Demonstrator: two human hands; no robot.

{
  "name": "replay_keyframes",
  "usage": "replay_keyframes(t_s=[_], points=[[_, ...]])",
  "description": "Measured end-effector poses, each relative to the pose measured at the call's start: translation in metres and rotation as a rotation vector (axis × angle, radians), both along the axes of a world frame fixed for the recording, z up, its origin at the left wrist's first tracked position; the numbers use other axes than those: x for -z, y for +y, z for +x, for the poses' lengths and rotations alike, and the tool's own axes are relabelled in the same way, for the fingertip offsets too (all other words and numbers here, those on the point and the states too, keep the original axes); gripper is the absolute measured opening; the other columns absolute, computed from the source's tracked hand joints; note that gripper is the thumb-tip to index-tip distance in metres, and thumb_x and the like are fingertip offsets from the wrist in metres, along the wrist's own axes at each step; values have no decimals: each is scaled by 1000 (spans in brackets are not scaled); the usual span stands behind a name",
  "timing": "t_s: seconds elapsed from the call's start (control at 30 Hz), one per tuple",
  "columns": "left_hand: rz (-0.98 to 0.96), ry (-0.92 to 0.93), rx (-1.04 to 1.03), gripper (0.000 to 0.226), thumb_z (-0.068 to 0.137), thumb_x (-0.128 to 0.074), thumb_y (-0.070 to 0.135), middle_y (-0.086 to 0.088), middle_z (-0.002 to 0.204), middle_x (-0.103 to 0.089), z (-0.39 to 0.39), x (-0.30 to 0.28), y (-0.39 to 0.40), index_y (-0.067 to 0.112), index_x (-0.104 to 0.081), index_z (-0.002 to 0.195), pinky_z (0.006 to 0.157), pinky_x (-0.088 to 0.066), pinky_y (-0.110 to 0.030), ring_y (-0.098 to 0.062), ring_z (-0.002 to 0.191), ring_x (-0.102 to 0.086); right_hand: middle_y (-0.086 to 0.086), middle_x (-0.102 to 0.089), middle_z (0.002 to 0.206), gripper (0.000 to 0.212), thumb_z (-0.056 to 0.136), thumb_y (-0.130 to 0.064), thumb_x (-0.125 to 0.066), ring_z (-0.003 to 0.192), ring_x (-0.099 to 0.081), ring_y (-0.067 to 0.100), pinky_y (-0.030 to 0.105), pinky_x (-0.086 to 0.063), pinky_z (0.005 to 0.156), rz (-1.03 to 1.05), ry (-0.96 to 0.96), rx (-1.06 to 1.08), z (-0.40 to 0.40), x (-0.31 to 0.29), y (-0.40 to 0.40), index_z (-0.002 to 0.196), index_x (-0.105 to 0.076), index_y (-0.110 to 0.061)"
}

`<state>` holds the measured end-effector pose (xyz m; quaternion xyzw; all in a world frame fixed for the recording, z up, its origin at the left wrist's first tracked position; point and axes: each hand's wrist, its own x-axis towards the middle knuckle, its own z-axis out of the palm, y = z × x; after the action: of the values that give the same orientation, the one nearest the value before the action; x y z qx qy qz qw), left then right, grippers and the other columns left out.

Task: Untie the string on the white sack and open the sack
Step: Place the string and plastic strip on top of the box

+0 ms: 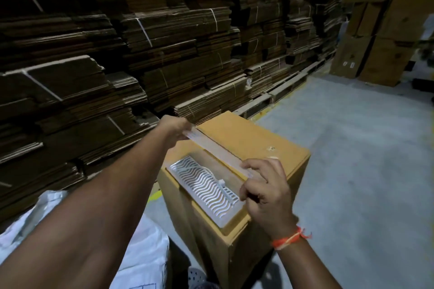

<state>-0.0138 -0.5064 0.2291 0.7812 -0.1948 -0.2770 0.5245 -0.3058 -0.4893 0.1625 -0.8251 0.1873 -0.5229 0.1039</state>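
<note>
White wavy-slotted grille [206,185] on tan box [253,138]; white sack [141,248].

Left arm reaching far forward, left hand [173,128] pinching one end of a long clear strip [218,151], right hand [265,191] curling around the near end, orange thread band [290,239] circling the right wrist

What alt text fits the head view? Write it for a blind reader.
Both hands, left and right, hold a long clear strip by its ends over a white grille lying on a cardboard box. A white sack lies lower left.
</note>
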Motion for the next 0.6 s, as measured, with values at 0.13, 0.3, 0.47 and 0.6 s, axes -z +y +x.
replay_keyframes(t_s=[0.13,0.3,0.47,0.6], points=[[9,69,6,20,89,-60,-14,-19,97,-69,8,12,25,2,-68,79,63,-54,-30,-27,82,-66,-7,-72,109,21,62,0,-60,112,-61,16,29,-48,89,345,-62,-187,-6,2,29,72,-58,-18],[-13,151,50,34,94,-52,-13,-22,118,-67,12,29,38,5,-74,112,106,-54,-43,-33,110,-70,-8,-48,134,22,92,-30,-66,126,-43,11,22,-39,88,831,12,213,1,2,43,114,-63,-30],[-76,191,47,36,91,-52,-19,-22,124,-62,16,37,45,8,-74,100,95,-60,-41,-34,108,-70,6,-42,144,36,85,-22,-79,130,-51,28,22,-42,92,1028,52,308,6,11,40,119,-69,-27],[-9,-34,-6,27,90,-66,-2,-14,121,-71,14,41,57,16,-78,107,101,-56,-39,-28,107,-69,4,-56,127,28,84,-19,-82,106,-61,19,35,-57,96,1023,-57,324,15,16,43,110,-74,-23]])
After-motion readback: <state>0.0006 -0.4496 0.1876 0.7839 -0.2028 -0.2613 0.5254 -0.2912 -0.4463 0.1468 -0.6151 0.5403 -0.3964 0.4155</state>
